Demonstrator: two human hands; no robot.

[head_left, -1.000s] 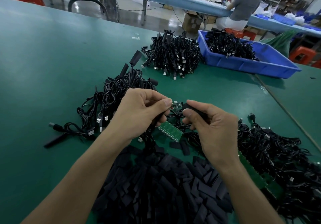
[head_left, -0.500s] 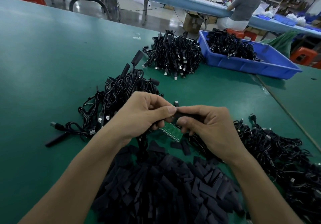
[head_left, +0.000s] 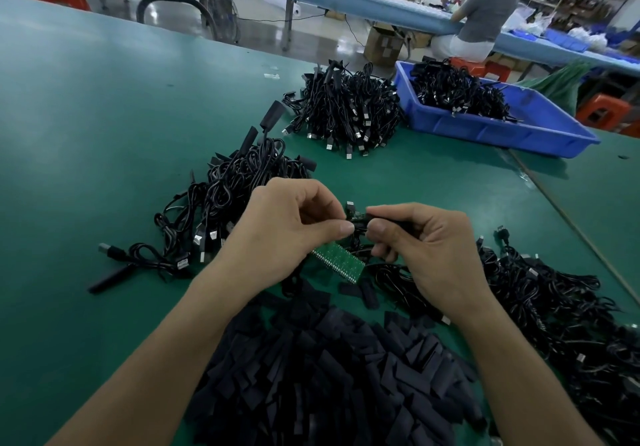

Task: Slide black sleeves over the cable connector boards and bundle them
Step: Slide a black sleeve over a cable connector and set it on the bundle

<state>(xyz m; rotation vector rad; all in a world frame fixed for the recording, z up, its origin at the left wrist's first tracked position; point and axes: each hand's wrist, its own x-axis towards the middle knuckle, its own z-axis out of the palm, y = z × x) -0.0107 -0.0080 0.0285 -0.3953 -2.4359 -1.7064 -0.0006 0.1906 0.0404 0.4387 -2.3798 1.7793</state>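
Black sleeve (head_left: 391, 219), head cam: sat just past frame centre, pinched betw. thumb and forefinger of the right hand (head_left: 427, 248), its open end facing 9 o'clock. The connector board (head_left: 356, 216) showed as a short dark-green stub in the gap betw. the two hands, touching the sleeve's mouth; how far it was inside I couldn't tell. The left hand (head_left: 294, 227) came in from 7 o'clock, knuckles up, thumb tip and forefinger pinching the board's near end, other fingers curled under. The right forearm came in from 5 o'clock, wrist bent inward, the lower fingers folded into the palm.

A green PCB strip (head_left: 341, 262) lay on the table (head_left: 104, 127) under the hands; any print on it was too small to read. The loose sleeve pile (head_left: 329, 376) was at 6 o'clock, a tangled cable heap (head_left: 239, 186) at 10, a tied cable bundle (head_left: 346, 113) at 12, and a blue bin (head_left: 491, 132) w/ more cables at 1. More cables (head_left: 554, 307) spread at 4. A seated person (head_left: 485, 12) faced away at a far bench, 1 o'clock.
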